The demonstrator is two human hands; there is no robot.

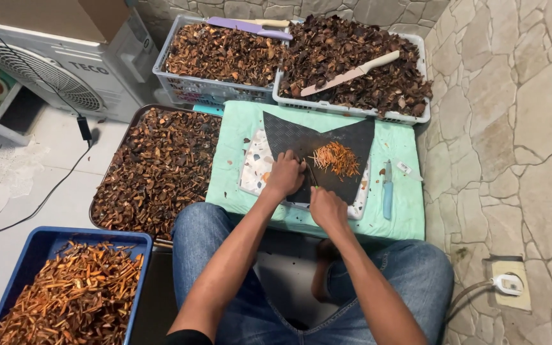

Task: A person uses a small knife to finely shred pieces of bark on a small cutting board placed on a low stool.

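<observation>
My left hand presses a small dark piece down on a black textured mat that covers a speckled cutting board. My right hand grips a knife whose thin blade stands just right of the left fingers. A small heap of orange slivers lies on the mat beyond the blade. The board rests on a mint-green cloth over a low stand between my knees.
A blue-handled small knife lies on the cloth at right. Two white baskets of dark dried pieces stand behind, with a purple knife and a beige knife on top. A dark tray and a blue crate are at left.
</observation>
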